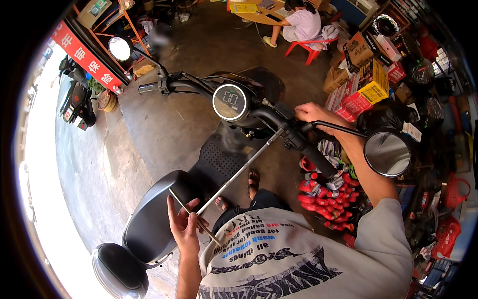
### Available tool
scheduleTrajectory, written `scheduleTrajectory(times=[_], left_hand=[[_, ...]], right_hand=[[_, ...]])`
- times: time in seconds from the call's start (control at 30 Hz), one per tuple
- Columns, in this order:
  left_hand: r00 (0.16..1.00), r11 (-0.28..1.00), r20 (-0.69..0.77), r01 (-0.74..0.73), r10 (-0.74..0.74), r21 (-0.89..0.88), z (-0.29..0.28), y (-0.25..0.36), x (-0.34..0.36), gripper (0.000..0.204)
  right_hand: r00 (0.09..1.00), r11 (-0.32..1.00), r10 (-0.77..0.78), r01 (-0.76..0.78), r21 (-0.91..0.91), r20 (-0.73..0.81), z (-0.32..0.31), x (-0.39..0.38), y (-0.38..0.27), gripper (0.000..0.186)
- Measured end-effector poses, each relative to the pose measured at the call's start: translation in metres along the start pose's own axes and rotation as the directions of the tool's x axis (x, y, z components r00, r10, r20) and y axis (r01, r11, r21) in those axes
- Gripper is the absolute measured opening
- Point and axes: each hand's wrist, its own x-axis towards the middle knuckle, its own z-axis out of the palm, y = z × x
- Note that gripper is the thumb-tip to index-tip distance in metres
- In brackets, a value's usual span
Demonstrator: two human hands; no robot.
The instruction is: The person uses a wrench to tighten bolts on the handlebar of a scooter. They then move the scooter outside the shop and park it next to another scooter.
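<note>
Looks steeply down and forward from the wearer's head, as the left one of two wide fisheye cameras worn side by side. Takes in the pale shirt [368, 259] from just above, very near, along the lower edge. Views the scooter [219, 154] from beside and above, with the round display [229, 102] near and a little above mid-frame and the seat [157, 214] at lower left. Catches the left hand [187, 228] and right hand [311, 112] nearby, either side of centre. Reaches on across the floor [169, 119] to a curved worktop [256, 18] and a seated person [303, 25] at the top, much farther off. Bends straight edges toward the rim, upright and unmirrored
</note>
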Motion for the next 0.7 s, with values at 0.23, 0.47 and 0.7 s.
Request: scheduleTrajectory(times=[0.23,0.47,0.7], left_hand=[[0.939,0.944,0.213,0.301,-0.269,-0.134,-0.007,-0.007,0.004,0.041],[0.917,0.925,0.288,0.335,-0.275,-0.182,-0.013,-0.009,0.011,0.038],[0.984,0.999,0.178,-0.005,-0.003,0.043,-0.005,-0.004,0.009,0.027]], right_hand=[[0.996,0.978,-0.034,0.015,0.21,0.087,0.0,0.006,0.008,0.029],[0.958,0.923,0.026,-0.133,0.362,0.287,-0.012,-0.007,-0.015,0.026],[0.955,0.939,0.021,-0.12,0.321,0.296,-0.014,-0.001,0.0,0.032]])
